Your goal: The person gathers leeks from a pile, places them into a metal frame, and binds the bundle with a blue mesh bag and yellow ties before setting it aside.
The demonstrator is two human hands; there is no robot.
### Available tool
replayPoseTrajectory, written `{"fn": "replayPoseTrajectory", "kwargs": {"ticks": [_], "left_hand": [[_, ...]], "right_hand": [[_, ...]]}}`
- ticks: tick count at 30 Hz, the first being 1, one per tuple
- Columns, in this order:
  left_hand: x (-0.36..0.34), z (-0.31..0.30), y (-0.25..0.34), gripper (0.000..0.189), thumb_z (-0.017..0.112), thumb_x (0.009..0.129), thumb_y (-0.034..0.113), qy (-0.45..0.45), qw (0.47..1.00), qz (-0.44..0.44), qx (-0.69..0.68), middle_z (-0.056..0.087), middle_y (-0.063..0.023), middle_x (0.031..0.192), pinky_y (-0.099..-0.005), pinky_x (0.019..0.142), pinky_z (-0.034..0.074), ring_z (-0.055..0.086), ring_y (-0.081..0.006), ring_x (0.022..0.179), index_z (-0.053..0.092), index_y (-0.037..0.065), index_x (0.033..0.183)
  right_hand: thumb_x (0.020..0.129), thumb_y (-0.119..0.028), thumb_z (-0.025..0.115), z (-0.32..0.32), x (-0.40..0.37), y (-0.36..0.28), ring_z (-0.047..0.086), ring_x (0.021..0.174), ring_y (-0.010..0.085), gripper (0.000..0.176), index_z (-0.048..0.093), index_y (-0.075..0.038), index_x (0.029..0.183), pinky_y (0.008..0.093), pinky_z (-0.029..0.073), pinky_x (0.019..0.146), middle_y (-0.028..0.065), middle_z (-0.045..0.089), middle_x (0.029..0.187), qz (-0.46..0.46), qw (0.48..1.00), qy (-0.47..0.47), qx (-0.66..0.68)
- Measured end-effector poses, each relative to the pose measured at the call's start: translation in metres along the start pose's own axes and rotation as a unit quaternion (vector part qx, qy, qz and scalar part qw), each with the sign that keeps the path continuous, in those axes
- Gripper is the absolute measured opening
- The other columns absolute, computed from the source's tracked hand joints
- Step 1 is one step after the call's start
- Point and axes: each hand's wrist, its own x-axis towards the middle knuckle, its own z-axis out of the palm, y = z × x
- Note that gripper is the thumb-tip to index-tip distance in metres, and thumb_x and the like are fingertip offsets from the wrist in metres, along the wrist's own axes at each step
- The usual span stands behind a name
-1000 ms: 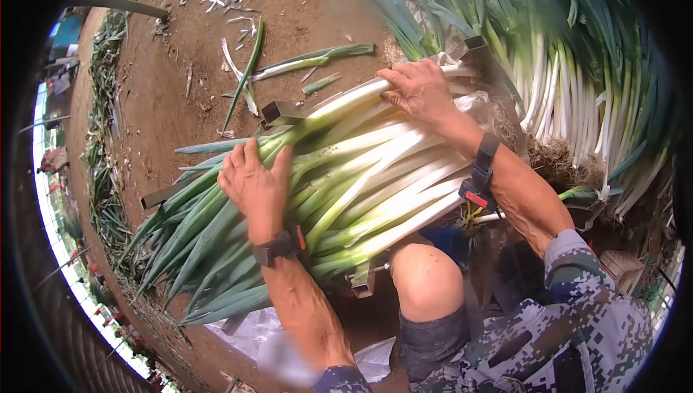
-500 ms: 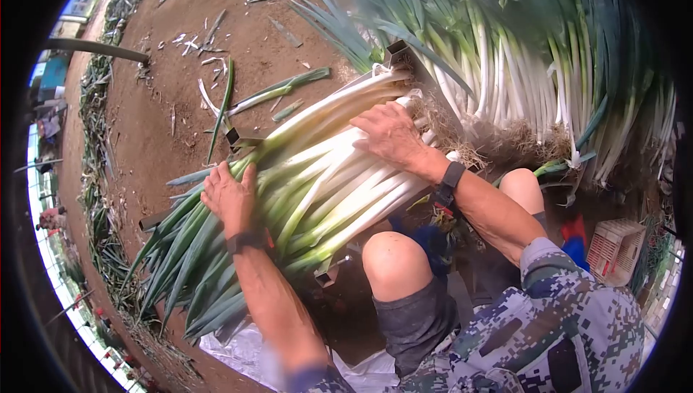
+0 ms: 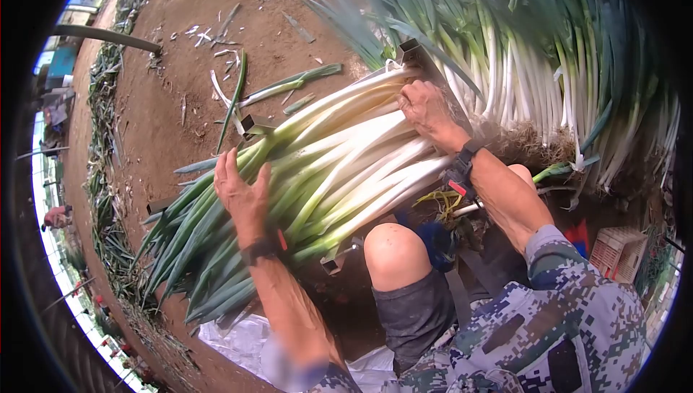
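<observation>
A thick bundle of long green onions [image 3: 354,166] lies across a metal rack, white stems toward the right and green leaves toward the lower left. My left hand [image 3: 244,194] rests at the upper edge of the leaves, thumb and fingers spread. At the root end, my right hand [image 3: 433,115] is curled closed against the white stems. What its fingers grip is hidden under the hand. Metal channel ends of the rack [image 3: 256,126] stick out beside the bundle.
A large pile of green onions [image 3: 520,68] with roots stands at the upper right. Loose leaves [image 3: 292,84] litter the brown soil [image 3: 180,68]. A plastic crate [image 3: 617,252] sits at the right, white sheeting [image 3: 234,342] below. My bent knee [image 3: 397,256] is close under the bundle.
My right hand has moved toward the root ends, and its fingers have curled from lying across the stems. My left hand stays on the leaves. The view has shifted slightly.
</observation>
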Motion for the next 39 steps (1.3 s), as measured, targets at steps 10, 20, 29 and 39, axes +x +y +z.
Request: {"fn": "replayPoseTrajectory", "kwargs": {"ticks": [10, 20, 29, 39], "left_hand": [[-0.059, -0.030, 0.050, 0.036, 0.087, 0.061, 0.021, -0.166, 0.976, 0.140, 0.030, 0.057, -0.0118, 0.132, -0.0499, 0.113, 0.033, 0.046, -0.0384, 0.132, 0.075, 0.010, 0.093], [-0.003, -0.044, 0.074, 0.024, 0.079, 0.076, 0.010, -0.030, 0.990, 0.124, 0.055, 0.066, -0.0051, 0.112, -0.0489, 0.107, 0.039, 0.059, -0.0294, 0.113, 0.071, 0.012, 0.098], [-0.016, 0.005, 0.023, 0.030, 0.081, 0.076, 0.011, -0.029, 0.995, 0.082, -0.054, 0.060, -0.0111, 0.126, -0.0435, 0.104, 0.042, 0.053, -0.0333, 0.119, 0.075, 0.011, 0.106], [0.008, 0.031, 0.011, 0.023, 0.080, 0.073, 0.011, -0.024, 0.997, 0.068, -0.018, 0.061, -0.0081, 0.108, -0.0427, 0.088, 0.045, 0.057, -0.0307, 0.102, 0.077, 0.011, 0.096]], "right_hand": [[0.097, -0.039, 0.061, -0.007, -0.002, -0.004, 0.059, 0.092, 0.0324, 0.033, 0.071, -0.010, 0.088, 0.0453, 0.042, 0.089, 0.0092, 0.066, 0.089, -0.024, 0.999, -0.010, 0.027], [0.100, -0.040, 0.057, -0.002, -0.002, -0.013, 0.058, 0.093, 0.0319, 0.033, 0.069, -0.009, 0.095, 0.0464, 0.043, 0.087, 0.0099, 0.065, 0.091, 0.026, 0.997, 0.064, 0.033], [0.093, -0.049, 0.064, 0.003, 0.019, -0.018, 0.060, 0.090, 0.0292, 0.037, 0.065, -0.013, 0.084, 0.0464, 0.044, 0.080, 0.0059, 0.064, 0.088, 0.012, 0.996, 0.076, -0.037], [0.090, -0.032, 0.068, 0.012, 0.027, -0.019, 0.060, 0.095, 0.0298, 0.025, 0.062, -0.008, 0.090, 0.0435, 0.046, 0.081, 0.0095, 0.063, 0.092, 0.048, 0.997, 0.064, -0.011]]}}
